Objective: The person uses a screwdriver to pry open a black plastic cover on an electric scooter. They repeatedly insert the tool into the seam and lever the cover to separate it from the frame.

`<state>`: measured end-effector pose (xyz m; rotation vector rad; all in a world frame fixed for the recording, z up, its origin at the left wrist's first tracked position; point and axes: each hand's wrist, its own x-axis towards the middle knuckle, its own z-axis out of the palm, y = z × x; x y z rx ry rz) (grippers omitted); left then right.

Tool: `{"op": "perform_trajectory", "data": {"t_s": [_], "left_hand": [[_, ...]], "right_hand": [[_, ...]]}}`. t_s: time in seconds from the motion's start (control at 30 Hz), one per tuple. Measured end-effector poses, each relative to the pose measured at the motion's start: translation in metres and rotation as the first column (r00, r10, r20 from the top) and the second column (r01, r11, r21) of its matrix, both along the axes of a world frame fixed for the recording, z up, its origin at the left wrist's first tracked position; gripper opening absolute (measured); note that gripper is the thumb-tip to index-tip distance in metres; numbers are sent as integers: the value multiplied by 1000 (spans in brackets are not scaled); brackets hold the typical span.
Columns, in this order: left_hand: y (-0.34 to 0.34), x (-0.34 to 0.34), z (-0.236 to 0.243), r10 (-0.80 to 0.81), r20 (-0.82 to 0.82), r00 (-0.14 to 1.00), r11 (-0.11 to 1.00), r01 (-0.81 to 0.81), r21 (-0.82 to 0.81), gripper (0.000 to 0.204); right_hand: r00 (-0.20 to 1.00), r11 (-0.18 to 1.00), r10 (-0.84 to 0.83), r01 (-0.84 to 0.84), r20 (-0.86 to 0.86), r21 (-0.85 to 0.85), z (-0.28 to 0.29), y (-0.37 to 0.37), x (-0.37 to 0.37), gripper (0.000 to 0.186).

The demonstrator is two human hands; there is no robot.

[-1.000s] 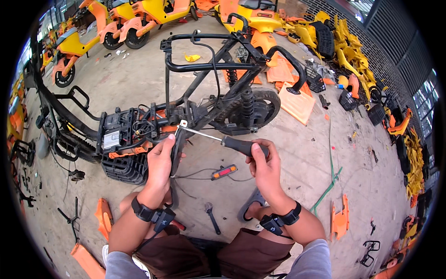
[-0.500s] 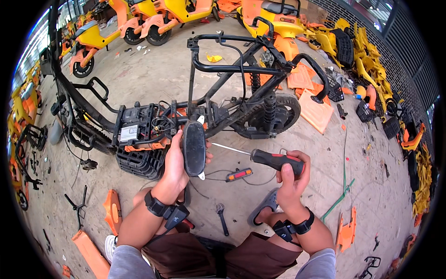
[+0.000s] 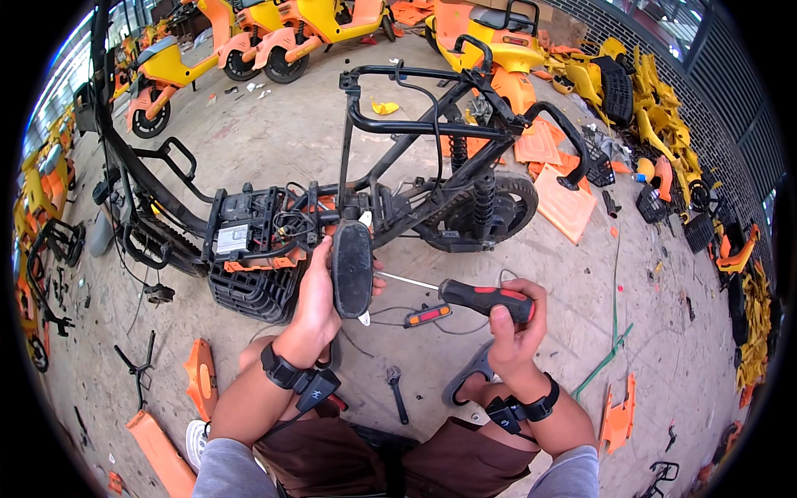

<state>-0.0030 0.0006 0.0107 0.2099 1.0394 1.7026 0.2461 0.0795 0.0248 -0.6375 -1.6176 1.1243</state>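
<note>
My left hand (image 3: 314, 300) is closed around a dark, elongated oval part (image 3: 353, 270) with pale tabs at its top and bottom ends. In my right hand (image 3: 516, 336) is a black and red screwdriver (image 3: 486, 300), its thin shaft pointing left. The tip reaches the right edge of the oval part, by my left fingertips; whether it touches is hard to make out. Just beyond my hands stands a stripped black scooter frame (image 3: 398, 178) with its rear wheel (image 3: 506, 207) and a crate-like black base (image 3: 253, 290).
On the floor between my feet lies an adjustable wrench (image 3: 397, 394). A red and orange light (image 3: 427, 315) with a cable is close by. Orange panels (image 3: 199, 378) lie left and right. Yellow scooters (image 3: 320, 29) stand at the back, and yellow body parts (image 3: 656, 108) are heaped along the right wall.
The screwdriver and my right hand have shifted slightly left and down. My left hand and the oval part have moved a little right and down in view.
</note>
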Motion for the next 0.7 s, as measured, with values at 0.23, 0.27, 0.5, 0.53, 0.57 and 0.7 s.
{"op": "perform_trajectory", "data": {"t_s": [0.23, 0.27, 0.5, 0.53, 0.57, 0.7], "left_hand": [[-1, -2, -9, 20, -137, 990, 1000, -20, -5, 61], [1, 0, -6, 8, -169, 986, 999, -16, -49, 59], [3, 1, -10, -28, -164, 986, 997, 16, -73, 57], [3, 2, -11, -20, -161, 987, 998, 9, -67, 57], [2, 2, -13, -13, -157, 988, 998, 3, -60, 57], [1, 0, -14, -8, -144, 990, 997, -2, -74, 55]], "right_hand": [[993, 980, -60, 39, 102, 197, 3, -1, -7, 38], [990, 978, -71, 45, 120, 205, 3, -2, -8, 38], [995, 997, -69, 66, 74, 47, 1, 1, -10, 36], [995, 997, -66, 63, 77, 42, 1, 2, -10, 35], [995, 997, -64, 62, 80, 38, 0, 2, -10, 34], [988, 984, -45, 18, 146, 179, 3, 4, -11, 31]]}}
